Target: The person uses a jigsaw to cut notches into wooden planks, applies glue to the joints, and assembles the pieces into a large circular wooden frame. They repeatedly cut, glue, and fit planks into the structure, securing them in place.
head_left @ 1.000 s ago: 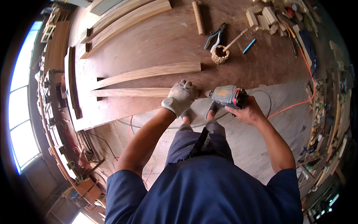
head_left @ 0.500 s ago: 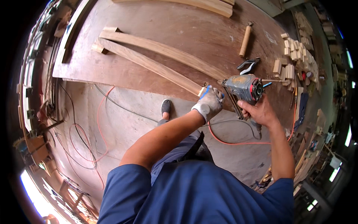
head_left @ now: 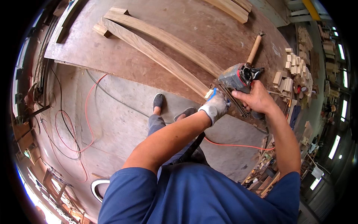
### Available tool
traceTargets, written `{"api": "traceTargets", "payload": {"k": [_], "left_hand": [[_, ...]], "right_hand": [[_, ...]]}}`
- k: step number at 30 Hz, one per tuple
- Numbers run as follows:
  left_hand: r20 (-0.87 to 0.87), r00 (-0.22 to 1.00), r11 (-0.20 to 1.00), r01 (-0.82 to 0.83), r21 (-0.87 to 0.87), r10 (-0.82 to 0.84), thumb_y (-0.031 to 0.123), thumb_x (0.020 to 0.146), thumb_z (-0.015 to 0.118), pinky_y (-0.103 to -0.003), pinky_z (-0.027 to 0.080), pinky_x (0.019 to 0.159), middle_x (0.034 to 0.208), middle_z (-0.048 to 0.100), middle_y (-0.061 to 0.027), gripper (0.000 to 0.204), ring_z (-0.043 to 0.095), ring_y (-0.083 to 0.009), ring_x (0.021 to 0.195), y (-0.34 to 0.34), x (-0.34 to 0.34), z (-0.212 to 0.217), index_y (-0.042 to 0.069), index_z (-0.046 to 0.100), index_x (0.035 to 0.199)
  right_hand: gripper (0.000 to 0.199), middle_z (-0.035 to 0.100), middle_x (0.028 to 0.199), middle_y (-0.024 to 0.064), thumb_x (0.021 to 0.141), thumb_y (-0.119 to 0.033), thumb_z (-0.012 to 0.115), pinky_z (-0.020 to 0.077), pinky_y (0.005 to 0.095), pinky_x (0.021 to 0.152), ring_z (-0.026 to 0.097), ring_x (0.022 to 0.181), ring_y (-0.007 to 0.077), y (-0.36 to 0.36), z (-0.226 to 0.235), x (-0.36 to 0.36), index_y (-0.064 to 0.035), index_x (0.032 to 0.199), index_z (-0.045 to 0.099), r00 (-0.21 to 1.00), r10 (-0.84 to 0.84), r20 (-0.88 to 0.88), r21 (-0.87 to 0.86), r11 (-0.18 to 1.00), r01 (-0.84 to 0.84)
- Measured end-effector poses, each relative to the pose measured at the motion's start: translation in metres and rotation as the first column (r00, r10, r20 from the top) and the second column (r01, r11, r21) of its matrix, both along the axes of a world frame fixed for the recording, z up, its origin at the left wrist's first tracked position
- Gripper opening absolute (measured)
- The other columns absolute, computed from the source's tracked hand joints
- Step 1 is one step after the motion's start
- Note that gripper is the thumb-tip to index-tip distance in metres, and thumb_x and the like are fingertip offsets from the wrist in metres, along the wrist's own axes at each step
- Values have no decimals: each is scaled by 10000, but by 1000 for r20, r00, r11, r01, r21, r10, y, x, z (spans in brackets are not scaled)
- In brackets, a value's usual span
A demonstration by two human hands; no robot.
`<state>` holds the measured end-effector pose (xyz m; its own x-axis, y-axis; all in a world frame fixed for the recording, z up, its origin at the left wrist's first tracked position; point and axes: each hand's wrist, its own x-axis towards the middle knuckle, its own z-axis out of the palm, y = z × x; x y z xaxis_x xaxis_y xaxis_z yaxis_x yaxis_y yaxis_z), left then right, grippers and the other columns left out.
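Observation:
In my bare right hand (head_left: 257,98) is the handle of a grey nail gun (head_left: 235,76), its fingers wrapped round it. The gun's nose lies close to the near ends of two long, slightly curved wooden strips, the left strip (head_left: 160,56) and the right strip (head_left: 175,43). My left hand (head_left: 217,106), in a whitish glove with blue at the fingers, is closed at the near end of the left strip. A small pale wood block (head_left: 209,93) shows beside its fingers; their exact grip is partly hidden. Short wood pieces (head_left: 101,30) sit at the strips' far ends.
The strips rest on a brown worktable (head_left: 89,48). A wooden-handled hammer (head_left: 255,48) lies beyond the gun, near stacked wood blocks (head_left: 296,65). More timber (head_left: 231,8) lies at the far edge. Orange hose (head_left: 88,112) and dark cables cross the concrete floor.
The view has shifted, and a second shoe and a white ring-shaped thing now show. The nail gun appears turned slightly, now covering the pliers. Both hands keep their holds.

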<state>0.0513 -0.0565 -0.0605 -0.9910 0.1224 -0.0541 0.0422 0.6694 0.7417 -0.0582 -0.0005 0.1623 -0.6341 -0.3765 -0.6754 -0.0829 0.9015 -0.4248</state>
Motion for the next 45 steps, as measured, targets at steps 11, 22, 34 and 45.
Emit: {"api": "traceTargets", "payload": {"k": [11, 22, 34, 45], "left_hand": [[616, 741, -644, -613, 458, -267, 253, 1143, 430, -361, 610, 860, 1104, 703, -77, 272, 701, -220, 974, -11, -16, 48, 79, 633, 1195], [367, 859, 667, -510, 543, 358, 243, 1134, 368, -309, 525, 870, 1081, 653, -23, 248, 594, -192, 958, 85, -19, -82, 175, 600, 1193], [194, 977, 977, 125, -171, -91, 191, 973, 567, -417, 487, 984, 1173, 712, -179, 292, 656, -339, 1099, 35, -7, -48, 53, 683, 1202], [250, 959, 969, 176, -173, -130, 263, 1054, 486, -403, 519, 947, 1157, 732, -126, 293, 675, -298, 1098, 26, -10, -18, 147, 736, 1152]], "right_hand": [[539, 658, 547, 147, 889, -366, 785, 548, 389, 569, 688, 516, 231, -64, 1, -29, 65, 586, 670, 946, 270, 180, 228, 924, -307], [492, 642, 546, 137, 882, -297, 786, 531, 374, 507, 679, 493, 236, -114, -10, -48, 44, 559, 636, 843, 393, 368, 321, 797, -512], [427, 683, 599, 167, 869, -265, 757, 542, 377, 496, 689, 501, 235, -127, -12, -52, 102, 660, 693, 791, 450, 416, 348, 724, -595], [469, 655, 561, 146, 890, -277, 784, 532, 367, 481, 676, 490, 224, -115, -4, -46, 59, 586, 663, 822, 430, 373, 320, 772, -549]]}}
